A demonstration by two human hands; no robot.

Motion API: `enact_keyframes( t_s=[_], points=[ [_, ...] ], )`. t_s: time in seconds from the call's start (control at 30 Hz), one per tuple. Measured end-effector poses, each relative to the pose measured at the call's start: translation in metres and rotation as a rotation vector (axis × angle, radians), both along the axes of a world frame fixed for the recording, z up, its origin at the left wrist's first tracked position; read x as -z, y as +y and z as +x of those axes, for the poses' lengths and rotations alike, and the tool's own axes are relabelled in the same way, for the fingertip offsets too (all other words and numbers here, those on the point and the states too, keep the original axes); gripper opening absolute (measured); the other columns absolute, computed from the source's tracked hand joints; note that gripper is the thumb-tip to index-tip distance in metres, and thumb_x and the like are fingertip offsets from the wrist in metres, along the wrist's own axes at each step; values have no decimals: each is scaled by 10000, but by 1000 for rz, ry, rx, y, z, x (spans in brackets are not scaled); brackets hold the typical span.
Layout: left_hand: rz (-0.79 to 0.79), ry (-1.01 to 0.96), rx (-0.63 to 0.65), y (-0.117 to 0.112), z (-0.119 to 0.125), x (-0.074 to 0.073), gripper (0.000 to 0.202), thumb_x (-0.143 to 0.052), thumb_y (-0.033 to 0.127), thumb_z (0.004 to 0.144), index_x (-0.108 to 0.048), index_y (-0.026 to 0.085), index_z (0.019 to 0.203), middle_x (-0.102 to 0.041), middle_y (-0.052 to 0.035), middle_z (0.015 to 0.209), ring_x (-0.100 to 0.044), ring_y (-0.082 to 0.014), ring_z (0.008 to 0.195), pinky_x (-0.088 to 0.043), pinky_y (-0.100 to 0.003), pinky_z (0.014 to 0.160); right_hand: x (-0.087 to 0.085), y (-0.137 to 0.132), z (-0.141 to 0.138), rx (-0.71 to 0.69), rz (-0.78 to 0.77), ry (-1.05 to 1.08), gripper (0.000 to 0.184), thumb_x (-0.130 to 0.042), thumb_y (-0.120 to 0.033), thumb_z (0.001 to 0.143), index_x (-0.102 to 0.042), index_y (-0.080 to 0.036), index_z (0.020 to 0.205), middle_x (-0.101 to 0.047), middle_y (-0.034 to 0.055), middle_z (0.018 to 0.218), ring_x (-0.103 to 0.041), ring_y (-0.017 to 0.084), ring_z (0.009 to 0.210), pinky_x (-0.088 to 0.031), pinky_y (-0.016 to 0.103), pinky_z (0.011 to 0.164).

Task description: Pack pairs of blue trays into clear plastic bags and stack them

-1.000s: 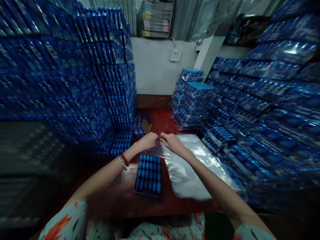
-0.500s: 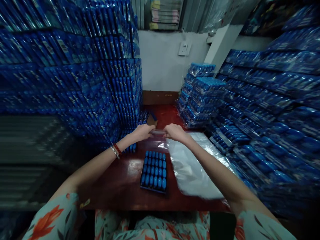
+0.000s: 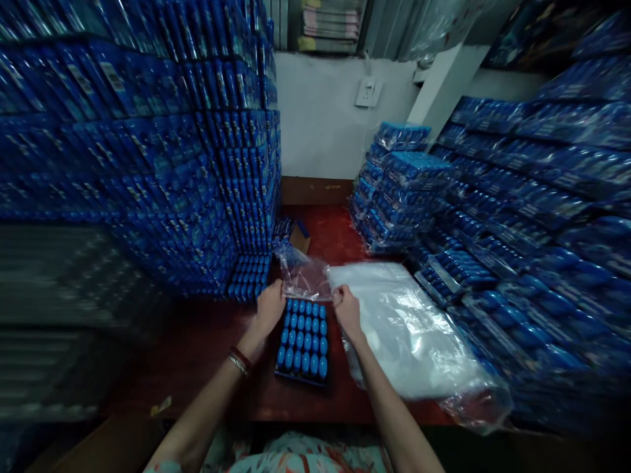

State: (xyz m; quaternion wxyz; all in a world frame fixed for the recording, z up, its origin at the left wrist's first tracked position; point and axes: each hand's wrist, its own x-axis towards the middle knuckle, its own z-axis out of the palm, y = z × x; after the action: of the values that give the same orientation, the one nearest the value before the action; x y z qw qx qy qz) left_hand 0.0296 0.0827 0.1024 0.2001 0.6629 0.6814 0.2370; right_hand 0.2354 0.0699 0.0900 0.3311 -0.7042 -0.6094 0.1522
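Note:
A clear plastic bag [image 3: 306, 274] is stretched between my two hands, just beyond a tray of blue-capped bottles or tubes [image 3: 302, 341]. My left hand [image 3: 271, 307] pinches the bag's near left corner, beside the tray's far left corner. On the other side, my right hand [image 3: 347, 310] grips the near right corner, close to the tray's far right corner. The bag's near edge runs along the far row of blue caps; whether it touches them I cannot tell. A pile of flat clear bags [image 3: 409, 328] lies to the right, under and beside my right forearm.
Tall stacks of blue packs [image 3: 236, 151] rise at the left, with more wrapped packs [image 3: 522, 197] at the right. A smaller wrapped stack [image 3: 399, 184] stands at the back of the red table [image 3: 330, 230]. An open small box [image 3: 298, 238] sits behind the bag.
Both hands have come nearer to me and lower, toward the far end of the tray, drawing the bag along. The bag now lies spread out beyond them.

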Motion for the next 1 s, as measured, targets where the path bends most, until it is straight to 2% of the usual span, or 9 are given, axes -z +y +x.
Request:
enact_keyframes(
  t_s=[0.07,0.1,0.2,0.37,0.5,0.6,0.73,0.87,1.0],
  points=[
    [-62,-73,40,-1,5,35,270,-311,246,932,-566,160,920,-665,-113,911,-631,-194,875,-428,-281,780,39,-7,-6,-20,-41,87,229,-296,-264,869,-511,-189,887,-618,61,744,-573,204,701,-396,286,646],
    [-80,-99,49,0,6,47,272,-305,235,932,-566,160,920,-669,-109,927,-633,-184,874,-432,-272,778,51,-10,-9,-32,-47,103,229,-285,-268,867,-499,-191,894,-618,60,750,-574,204,701,-403,289,645],
    [-133,-189,65,-6,4,63,247,-321,237,926,-557,168,950,-675,-90,939,-634,-169,865,-446,-258,759,65,-17,-14,-89,-49,142,234,-254,-294,871,-469,-204,873,-612,47,775,-576,193,727,-427,289,669],
    [-148,-275,24,-54,-4,70,321,-253,329,940,-532,171,929,-650,-77,941,-603,-167,873,-457,-274,771,69,-47,-15,-162,-43,199,265,-253,-375,880,-440,-222,772,-565,36,777,-544,197,777,-432,306,701],
    [-140,-445,-21,-89,-13,74,370,-249,407,927,-528,166,949,-635,-69,967,-584,-175,902,-463,-286,791,70,-72,-21,-220,-95,302,291,-253,-430,897,-442,-224,821,-549,14,752,-540,181,712,-426,290,657],
    [-147,-516,-37,-93,-20,77,385,-259,435,915,-529,169,984,-635,-67,1006,-583,-179,938,-461,-295,825,66,-75,-25,-182,-114,346,291,-251,-439,901,-442,-224,852,-543,6,738,-540,180,701,-422,286,642],
    [-131,-550,0,-87,-20,86,341,-309,406,890,-525,155,972,-638,-69,986,-588,-175,922,-461,-290,825,64,-68,-25,-158,-143,324,277,-246,-410,893,-427,-226,792,-533,2,694,-531,181,678,-426,296,652],
    [-176,-464,-7,-85,-20,92,166,-431,268,804,-526,151,874,-642,-42,866,-595,-168,803,-464,-267,714,73,-64,-16,-124,-234,284,142,-321,-282,814,-420,-223,731,-555,4,671,-553,179,672,-441,290,637],
    [-280,-327,96,-89,-30,87,77,-494,190,742,-549,148,774,-642,-19,763,-595,-172,753,-449,-258,674,77,-76,-4,-130,-277,258,64,-385,-230,760,-430,-224,716,-559,-10,622,-561,174,630,-440,272,594]
  ],
)
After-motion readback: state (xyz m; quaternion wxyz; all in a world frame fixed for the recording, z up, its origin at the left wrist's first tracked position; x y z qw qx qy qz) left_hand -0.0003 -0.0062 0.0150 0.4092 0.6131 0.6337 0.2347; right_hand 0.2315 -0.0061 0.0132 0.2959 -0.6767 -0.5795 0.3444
